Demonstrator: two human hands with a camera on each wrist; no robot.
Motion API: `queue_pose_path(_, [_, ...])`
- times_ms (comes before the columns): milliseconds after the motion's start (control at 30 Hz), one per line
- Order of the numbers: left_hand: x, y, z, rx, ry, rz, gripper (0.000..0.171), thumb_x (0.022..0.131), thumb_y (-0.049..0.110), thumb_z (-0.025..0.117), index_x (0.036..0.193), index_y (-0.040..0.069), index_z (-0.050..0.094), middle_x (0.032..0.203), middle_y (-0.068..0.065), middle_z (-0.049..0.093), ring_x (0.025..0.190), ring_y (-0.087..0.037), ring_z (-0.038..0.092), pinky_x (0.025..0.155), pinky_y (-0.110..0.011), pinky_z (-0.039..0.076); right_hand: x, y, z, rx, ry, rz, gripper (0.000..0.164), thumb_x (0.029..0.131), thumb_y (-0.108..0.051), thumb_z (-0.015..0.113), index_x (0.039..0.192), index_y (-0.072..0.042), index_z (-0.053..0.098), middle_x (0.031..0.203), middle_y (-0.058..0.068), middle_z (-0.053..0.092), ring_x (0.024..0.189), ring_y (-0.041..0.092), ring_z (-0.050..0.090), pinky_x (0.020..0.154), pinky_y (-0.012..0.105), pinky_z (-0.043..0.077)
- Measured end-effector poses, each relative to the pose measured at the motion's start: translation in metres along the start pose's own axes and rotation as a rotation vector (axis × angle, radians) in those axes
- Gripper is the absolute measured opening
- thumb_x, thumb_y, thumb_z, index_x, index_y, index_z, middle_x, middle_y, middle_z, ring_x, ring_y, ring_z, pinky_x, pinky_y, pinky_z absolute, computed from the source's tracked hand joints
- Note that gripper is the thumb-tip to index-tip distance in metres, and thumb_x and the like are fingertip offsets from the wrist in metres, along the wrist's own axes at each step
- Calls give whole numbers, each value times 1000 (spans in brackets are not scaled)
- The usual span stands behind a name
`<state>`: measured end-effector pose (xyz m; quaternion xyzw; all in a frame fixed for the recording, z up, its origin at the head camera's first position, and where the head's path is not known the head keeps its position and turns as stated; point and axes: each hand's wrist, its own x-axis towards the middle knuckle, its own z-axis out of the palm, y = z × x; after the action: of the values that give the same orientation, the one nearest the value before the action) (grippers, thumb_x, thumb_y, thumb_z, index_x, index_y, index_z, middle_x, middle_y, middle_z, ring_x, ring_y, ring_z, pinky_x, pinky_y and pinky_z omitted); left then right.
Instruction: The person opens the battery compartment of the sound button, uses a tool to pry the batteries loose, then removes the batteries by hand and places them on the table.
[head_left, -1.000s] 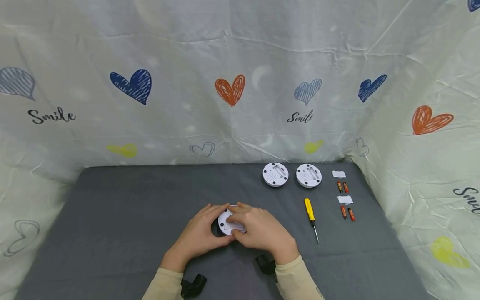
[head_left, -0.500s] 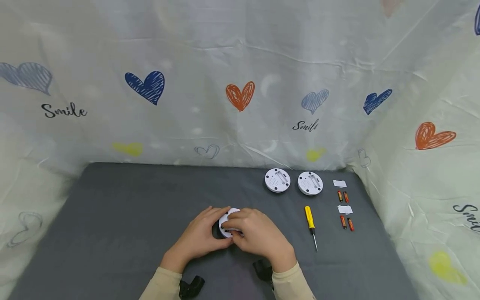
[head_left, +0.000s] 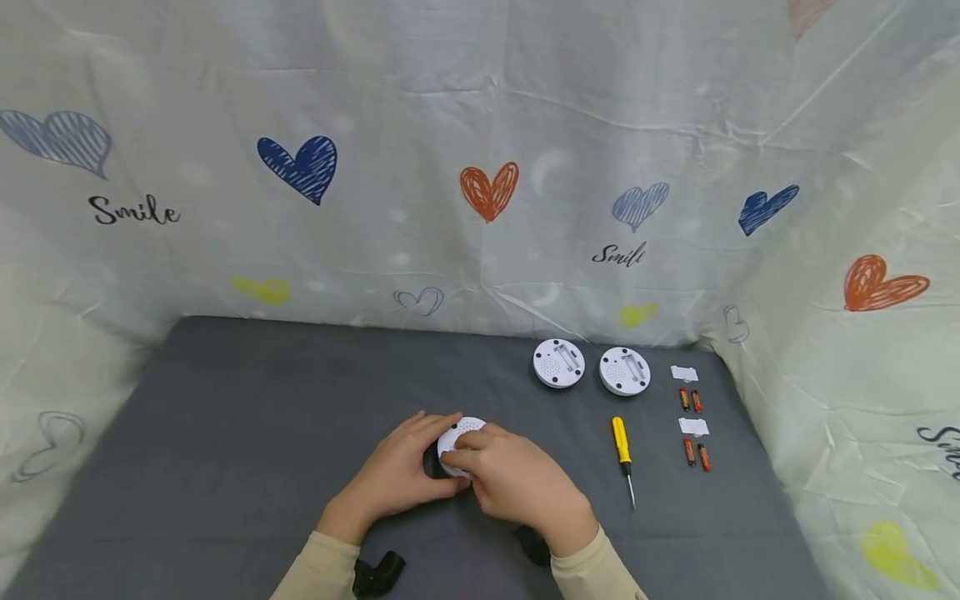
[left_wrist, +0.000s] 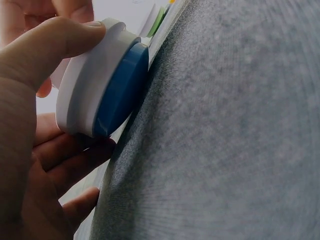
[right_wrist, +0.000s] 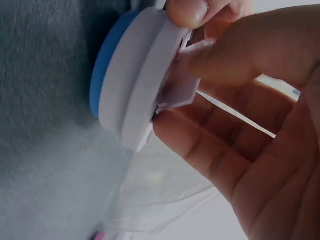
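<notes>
A round white device [head_left: 459, 435] with a blue underside lies face down on the grey cloth, its speaker holes partly covered by fingers. My left hand [head_left: 397, 467] grips it from the left, the thumb on the near edge and fingers round the far side. In the right wrist view, my right hand [right_wrist: 240, 100] pinches a small white battery cover [right_wrist: 181, 82] that stands tilted out from the device's face. One edge of the cover is still at the battery opening; whether it is fully free I cannot tell. What lies inside the opening is hidden.
Two similar white devices [head_left: 558, 363] with uncovered battery slots stand at the back right. A yellow-handled screwdriver [head_left: 622, 442] lies to the right. Beyond it are two loose white covers [head_left: 693, 427] and pairs of red batteries [head_left: 689, 452]. A patterned curtain [head_left: 375, 167] hangs behind.
The battery cover lay flat on the device a second ago; now it is raised and pinched in the right hand. The left hand keeps its hold. The head view has shifted slightly.
</notes>
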<state>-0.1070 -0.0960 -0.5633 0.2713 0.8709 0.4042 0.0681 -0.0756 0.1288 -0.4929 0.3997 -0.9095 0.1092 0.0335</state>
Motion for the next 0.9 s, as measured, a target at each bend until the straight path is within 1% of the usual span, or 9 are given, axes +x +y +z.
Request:
queue_pose_path(100, [0, 0, 1, 4, 6, 2, 92, 88, 59, 89, 162, 16, 56, 151, 2, 64, 151, -37, 49, 129, -62, 32, -1, 0, -3, -44, -31, -8, 49, 88, 5, 81, 128, -24, 80, 126, -7, 72, 121, 14, 66, 107, 26, 54])
queue_pose_path(200, [0, 0, 1, 8, 12, 6, 91, 87, 59, 89, 161, 16, 57, 150, 1, 65, 150, -37, 50, 129, -61, 32, 0, -1, -6, -104, -52, -33, 51, 85, 8, 84, 124, -24, 79, 121, -7, 71, 115, 14, 67, 100, 25, 56])
queue_pose_path(300, [1, 0, 1, 15, 9, 12, 91, 87, 59, 89, 161, 17, 57, 151, 2, 64, 149, -32, 53, 131, -56, 30, 1, -3, -8, -162, -57, -52, 41, 89, 1, 86, 120, -25, 79, 117, -6, 71, 110, 14, 69, 94, 24, 58])
queue_pose_path(367, [1, 1, 1, 13, 8, 13, 91, 87, 58, 90, 161, 17, 57, 151, 3, 64, 148, -30, 54, 132, -53, 28, 1, -5, -9, -193, -63, -59, 34, 94, -5, 84, 121, -26, 79, 119, -6, 72, 110, 15, 69, 93, 26, 59])
queue_pose_path(467, [1, 1, 0, 12, 11, 16, 91, 86, 55, 91, 161, 16, 57, 151, 3, 64, 147, -28, 55, 133, -51, 28, 1, -5, -10, -217, -83, -56, 31, 99, -11, 80, 124, -29, 78, 122, -5, 72, 111, 16, 69, 92, 27, 59])
queue_pose_path(667, [0, 0, 0, 16, 16, 23, 89, 88, 56, 90, 160, 15, 58, 151, 0, 65, 147, -33, 55, 130, -58, 31, 1, -3, -13, -242, -125, -27, 33, 100, -11, 80, 128, -27, 74, 120, -6, 71, 107, 15, 70, 87, 28, 61])
queue_pose_path(767, [0, 1, -1, 8, 7, 12, 90, 87, 57, 90, 161, 16, 57, 152, 0, 64, 148, -34, 53, 130, -59, 31, 1, -2, -14, -253, -116, -30, 33, 100, -11, 80, 128, -25, 73, 118, -6, 71, 104, 14, 71, 84, 28, 61])
queue_pose_path(900, [0, 2, -1, -3, -5, -6, 92, 87, 57, 90, 162, 18, 56, 153, 1, 63, 149, -33, 52, 131, -58, 30, 3, -1, -12, -281, -89, -41, 26, 99, -11, 81, 121, -22, 72, 111, -6, 72, 97, 13, 71, 76, 27, 60])
